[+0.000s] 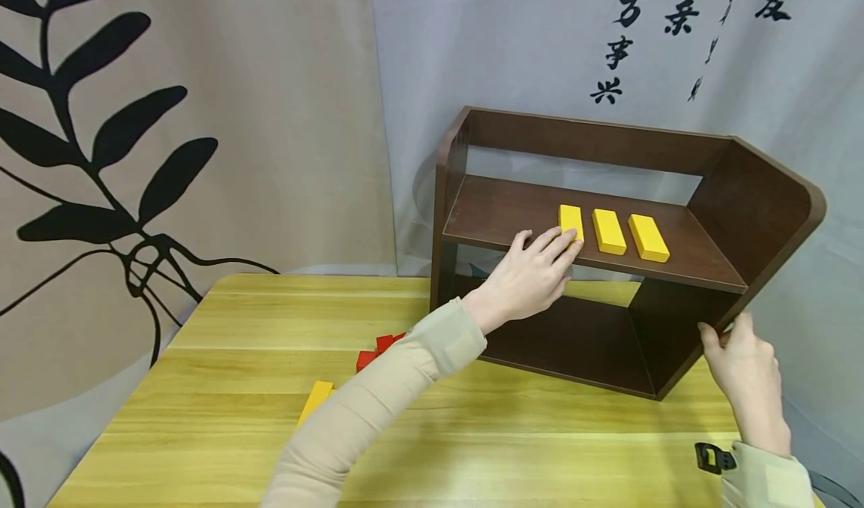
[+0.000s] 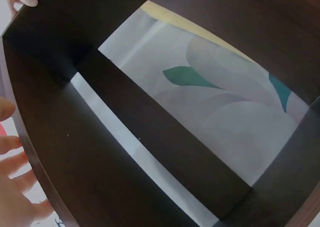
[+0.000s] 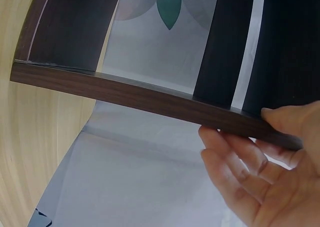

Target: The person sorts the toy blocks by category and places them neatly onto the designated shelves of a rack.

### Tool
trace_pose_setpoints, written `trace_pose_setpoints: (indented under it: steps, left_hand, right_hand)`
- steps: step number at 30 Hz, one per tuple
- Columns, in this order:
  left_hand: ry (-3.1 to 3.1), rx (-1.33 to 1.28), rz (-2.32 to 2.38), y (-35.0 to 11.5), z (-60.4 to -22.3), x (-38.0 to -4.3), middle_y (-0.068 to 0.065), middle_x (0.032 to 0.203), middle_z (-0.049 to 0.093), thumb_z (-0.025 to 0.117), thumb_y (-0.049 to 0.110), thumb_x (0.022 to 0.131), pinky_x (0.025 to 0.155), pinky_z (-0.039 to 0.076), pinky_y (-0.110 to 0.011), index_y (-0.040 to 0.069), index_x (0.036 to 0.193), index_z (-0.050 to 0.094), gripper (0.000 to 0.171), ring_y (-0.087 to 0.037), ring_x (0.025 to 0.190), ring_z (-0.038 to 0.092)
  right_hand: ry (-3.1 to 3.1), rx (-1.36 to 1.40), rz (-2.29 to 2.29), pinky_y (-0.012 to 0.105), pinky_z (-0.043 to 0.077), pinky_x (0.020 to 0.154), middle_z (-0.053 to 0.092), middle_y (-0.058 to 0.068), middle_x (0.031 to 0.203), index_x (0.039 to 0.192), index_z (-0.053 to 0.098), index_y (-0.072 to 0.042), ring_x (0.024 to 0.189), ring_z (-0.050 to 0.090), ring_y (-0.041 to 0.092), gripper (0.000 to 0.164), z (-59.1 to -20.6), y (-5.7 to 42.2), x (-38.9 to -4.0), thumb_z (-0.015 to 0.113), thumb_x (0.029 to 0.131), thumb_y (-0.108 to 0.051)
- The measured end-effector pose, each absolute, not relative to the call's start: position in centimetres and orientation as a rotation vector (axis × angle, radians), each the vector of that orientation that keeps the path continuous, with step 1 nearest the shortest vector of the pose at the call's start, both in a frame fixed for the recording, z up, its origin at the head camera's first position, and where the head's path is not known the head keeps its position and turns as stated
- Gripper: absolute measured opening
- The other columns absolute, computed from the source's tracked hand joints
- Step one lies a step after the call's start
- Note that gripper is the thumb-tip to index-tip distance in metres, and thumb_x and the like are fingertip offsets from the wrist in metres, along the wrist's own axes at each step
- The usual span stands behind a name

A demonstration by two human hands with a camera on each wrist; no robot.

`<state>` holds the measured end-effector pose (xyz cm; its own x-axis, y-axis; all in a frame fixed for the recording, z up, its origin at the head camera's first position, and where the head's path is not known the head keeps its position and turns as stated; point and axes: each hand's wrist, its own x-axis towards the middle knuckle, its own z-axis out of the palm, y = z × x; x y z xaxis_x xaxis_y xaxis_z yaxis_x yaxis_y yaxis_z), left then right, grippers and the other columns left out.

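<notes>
A dark brown two-tier wooden shelf stands on the table. Three yellow blocks lie in a row on its upper board: a left block, a middle block and a right block. My left hand reaches over the board's front edge, fingers extended, fingertips at the left block and partly covering it. In the left wrist view, that hand shows beside the shelf board; the blocks are out of sight. My right hand grips the shelf's right side panel, thumb on the inner face, fingers beneath.
Red blocks and a yellow piece lie on the wooden table, partly hidden by the left sleeve. Behind the table hangs a pale curtain with a leaf print and dark writing. A black watch-like device is at the right cuff.
</notes>
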<state>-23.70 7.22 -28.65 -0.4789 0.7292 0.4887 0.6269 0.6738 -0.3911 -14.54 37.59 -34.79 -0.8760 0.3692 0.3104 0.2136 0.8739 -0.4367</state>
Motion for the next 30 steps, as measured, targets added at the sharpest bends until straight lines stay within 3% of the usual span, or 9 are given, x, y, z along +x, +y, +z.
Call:
trace_pose_setpoints:
  steps: [7, 16, 22, 30]
  left_hand:
    - [-2.232, -1.038, 0.215, 7.5, -28.6, -23.7, 0.001, 0.151, 0.039, 0.038, 0.04, 0.1, 0.104, 0.04, -0.041, 0.018, 0.147, 0.036, 0.052, -0.017, 0.138, 0.038]
    - [-2.168, -1.138, 0.059, 6.5, -29.2, -23.7, -0.001, 0.15, 0.042, 0.044, 0.031, 0.1, 0.112, 0.036, -0.042, 0.019, 0.143, 0.043, 0.045, -0.017, 0.138, 0.04]
    - [-2.062, -1.277, -0.021, 4.9, -30.0, -22.8, -0.002, 0.142, 0.052, 0.047, 0.025, 0.098, 0.114, 0.034, -0.035, 0.015, 0.134, 0.053, 0.037, -0.018, 0.134, 0.045]
    - [-1.995, -1.356, -0.207, 1.9, -32.7, -22.0, -0.001, 0.124, 0.063, 0.055, 0.02, 0.095, 0.104, 0.044, -0.025, 0.013, 0.12, 0.062, 0.028, -0.015, 0.118, 0.058]
  right_hand:
    - [-2.658, -0.416, 0.557, 0.042, 0.038, 0.046, 0.059, 0.029, 0.08, 0.102, 0.04, 0.007, 0.064, 0.056, 0.048, 0.04, -34.9, 37.6, -14.4, 0.044, 0.098, -0.033]
    - [-2.663, -0.433, 0.556, 0.046, 0.038, 0.048, 0.058, 0.03, 0.082, 0.103, 0.039, 0.007, 0.067, 0.056, 0.05, 0.04, -34.9, 37.7, -14.6, 0.044, 0.098, -0.032]
    - [-2.668, -0.436, 0.562, 0.044, 0.037, 0.048, 0.058, 0.03, 0.081, 0.103, 0.039, 0.007, 0.066, 0.055, 0.05, 0.042, -35.0, 37.7, -14.5, 0.043, 0.098, -0.035]
    - [-2.659, -0.434, 0.563, 0.045, 0.038, 0.048, 0.058, 0.031, 0.082, 0.103, 0.039, 0.007, 0.067, 0.056, 0.05, 0.041, -35.1, 37.6, -14.6, 0.043, 0.098, -0.033]
